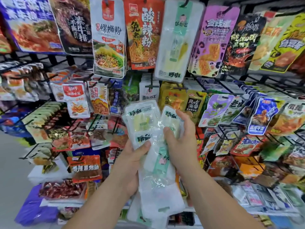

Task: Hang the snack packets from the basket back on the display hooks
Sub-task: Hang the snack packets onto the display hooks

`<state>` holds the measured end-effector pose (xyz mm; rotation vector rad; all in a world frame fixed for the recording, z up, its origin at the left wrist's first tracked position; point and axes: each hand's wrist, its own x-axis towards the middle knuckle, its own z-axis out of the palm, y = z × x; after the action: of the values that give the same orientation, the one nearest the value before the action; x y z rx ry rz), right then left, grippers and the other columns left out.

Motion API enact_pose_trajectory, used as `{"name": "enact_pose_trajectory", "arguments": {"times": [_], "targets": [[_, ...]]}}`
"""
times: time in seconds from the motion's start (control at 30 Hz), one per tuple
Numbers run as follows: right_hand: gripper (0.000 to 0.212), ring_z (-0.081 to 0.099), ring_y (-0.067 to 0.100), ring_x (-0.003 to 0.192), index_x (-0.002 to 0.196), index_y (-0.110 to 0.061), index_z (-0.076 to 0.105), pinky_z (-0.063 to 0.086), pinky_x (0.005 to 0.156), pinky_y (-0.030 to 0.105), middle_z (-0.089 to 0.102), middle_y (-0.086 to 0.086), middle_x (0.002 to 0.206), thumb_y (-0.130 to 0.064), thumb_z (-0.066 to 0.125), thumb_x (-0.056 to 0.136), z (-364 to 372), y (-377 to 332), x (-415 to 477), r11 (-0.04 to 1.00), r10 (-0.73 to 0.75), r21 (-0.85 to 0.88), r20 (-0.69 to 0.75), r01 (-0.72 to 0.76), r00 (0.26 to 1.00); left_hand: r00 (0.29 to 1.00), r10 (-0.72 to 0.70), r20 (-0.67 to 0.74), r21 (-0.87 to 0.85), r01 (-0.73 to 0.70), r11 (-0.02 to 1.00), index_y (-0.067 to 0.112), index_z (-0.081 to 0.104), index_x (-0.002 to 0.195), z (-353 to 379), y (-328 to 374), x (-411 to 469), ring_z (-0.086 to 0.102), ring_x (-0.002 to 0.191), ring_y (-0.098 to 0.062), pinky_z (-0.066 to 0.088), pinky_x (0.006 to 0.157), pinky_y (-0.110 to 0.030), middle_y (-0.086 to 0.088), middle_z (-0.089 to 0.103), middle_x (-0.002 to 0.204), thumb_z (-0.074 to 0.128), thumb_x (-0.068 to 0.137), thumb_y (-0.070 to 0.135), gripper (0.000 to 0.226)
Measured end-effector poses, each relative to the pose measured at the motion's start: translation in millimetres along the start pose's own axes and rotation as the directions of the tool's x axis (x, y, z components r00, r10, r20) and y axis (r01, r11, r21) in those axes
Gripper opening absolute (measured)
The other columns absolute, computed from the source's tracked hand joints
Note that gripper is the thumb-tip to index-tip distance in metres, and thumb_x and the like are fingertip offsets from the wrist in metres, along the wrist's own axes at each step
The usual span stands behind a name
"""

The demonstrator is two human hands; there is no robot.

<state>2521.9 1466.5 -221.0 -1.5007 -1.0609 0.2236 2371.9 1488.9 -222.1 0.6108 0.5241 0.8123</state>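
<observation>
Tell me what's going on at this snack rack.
A person faces a display rack crowded with hanging snacks, holding a bundle of white-and-green packets in both hands. The left hand grips the bundle from below, the right hand holds its upper right packet. None is on a hook yet; a matching packet hangs in the top row above.

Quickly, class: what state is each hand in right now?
Left hand: closed, holding the white packets.
Right hand: closed, fingers curled round the same white packets.
</observation>
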Motion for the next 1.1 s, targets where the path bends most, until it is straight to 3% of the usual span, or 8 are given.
{"name": "enact_pose_trajectory", "arguments": {"times": [0.07, 0.17, 0.3, 0.53, 0.67, 0.83, 0.97, 1.1], "targets": [[0.051, 0.024, -0.012, 0.141, 0.139, -0.035, 0.047, 0.020, 0.116, 0.010, 0.030, 0.004, 0.155, -0.017, 0.065, 0.095, -3.0, -1.6, 2.3, 0.994, -0.060, -0.093, 0.028, 0.063, 0.998, 1.000, -0.003, -0.011, -0.021, 0.003, 1.000, 0.025, 0.061, 0.138, 1.1, -1.7, -0.8, 0.072, 0.112, -0.042, 0.063, 0.080, -0.054, -0.016, 0.073, 0.127, 0.067, 0.088, 0.009, 0.052], [0.059, 0.005, 0.027, 0.158, 0.149, -0.033, 0.047, 0.014, 0.124, 0.048, 0.007, 0.010, 0.170, -0.030, 0.050, 0.090, -3.3, 4.0, 1.5, 0.901, -0.166, -0.389, 0.102, 0.193, 0.981, 0.999, 0.006, -0.046, -0.008, -0.007, 1.000, 0.021, 0.063, 0.136, 4.1, -4.1, 0.0, 0.070, 0.112, -0.047, 0.060, 0.085, -0.060, -0.020, 0.073, 0.124, 0.068, 0.087, 0.007, 0.051], [0.065, -0.006, 0.029, 0.160, 0.147, -0.036, 0.053, -0.003, 0.124, 0.062, 0.019, -0.004, 0.171, -0.033, 0.038, 0.084, -8.4, 3.4, 2.9, 0.761, -0.290, -0.477, 0.356, 0.440, 0.888, 0.998, 0.033, -0.053, 0.044, -0.031, 0.999, 0.020, 0.063, 0.136, 4.6, -3.6, 2.4, 0.071, 0.110, -0.045, 0.058, 0.086, -0.060, -0.020, 0.073, 0.125, 0.070, 0.084, 0.007, 0.054], [0.065, 0.023, 0.028, 0.156, 0.150, -0.026, 0.052, 0.002, 0.126, 0.061, 0.051, 0.002, 0.147, -0.054, 0.045, 0.092, -30.5, -8.8, 33.8, 0.550, -0.407, -0.393, 0.644, 0.737, 0.647, 0.999, 0.053, 0.011, -0.030, -0.053, 0.998, 0.022, 0.066, 0.130, 3.8, 13.8, -2.7, 0.075, 0.094, -0.036, 0.064, 0.073, -0.050, -0.018, 0.075, 0.121, 0.067, 0.084, 0.006, 0.049], [0.077, 0.055, 0.028, 0.111, 0.133, -0.017, 0.063, 0.020, 0.123, 0.059, 0.055, 0.002, 0.106, -0.076, 0.052, 0.086, -35.6, -14.1, 47.8, 0.440, -0.459, -0.412, 0.661, 0.798, 0.594, 0.998, 0.056, 0.036, -0.084, -0.053, 0.995, 0.018, 0.066, 0.131, 3.3, 20.5, -9.5, 0.074, 0.087, -0.033, 0.059, 0.061, -0.044, -0.021, 0.073, 0.124, 0.061, 0.089, 0.000, 0.046], [0.082, 0.063, 0.024, 0.088, 0.113, -0.023, 0.065, 0.047, 0.083, 0.039, 0.068, -0.004, 0.092, -0.090, 0.057, 0.067, -33.5, -34.8, 36.7, 0.550, -0.246, -0.490, 0.679, 0.677, 0.692, 0.993, 0.093, -0.075, 0.054, -0.089, 0.995, 0.019, 0.063, 0.132, -2.2, 27.4, -11.8, 0.075, 0.092, -0.038, 0.061, 0.065, -0.048, -0.019, 0.076, 0.118, 0.066, 0.088, 0.004, 0.046], [0.093, 0.052, 0.007, 0.068, 0.115, -0.030, 0.062, 0.039, 0.061, 0.030, 0.052, -0.014, 0.073, -0.092, 0.057, 0.045, -45.6, -53.9, 34.0, 0.718, -0.001, -0.560, 0.593, 0.414, 0.805, 0.990, 0.094, -0.109, 0.100, -0.083, 0.991, 0.018, 0.062, 0.132, -0.9, 33.8, -12.7, 0.076, 0.095, -0.041, 0.063, 0.068, -0.052, -0.017, 0.077, 0.116, 0.062, 0.096, 0.001, 0.040], [0.054, 0.044, 0.000, 0.060, 0.093, -0.028, 0.066, 0.029, 0.053, 0.018, 0.049, -0.017, 0.064, -0.070, 0.079, 0.061, -63.7, -52.9, 35.6, 0.788, 0.006, -0.543, 0.477, 0.289, 0.879, 0.985, 0.111, -0.135, 0.121, -0.095, 0.988, 0.023, 0.066, 0.120, 4.6, 41.8, -12.1, 0.079, 0.081, -0.029, 0.062, 0.054, -0.044, -0.009, 0.081, 0.103, 0.061, 0.098, 0.001, 0.031]]}}
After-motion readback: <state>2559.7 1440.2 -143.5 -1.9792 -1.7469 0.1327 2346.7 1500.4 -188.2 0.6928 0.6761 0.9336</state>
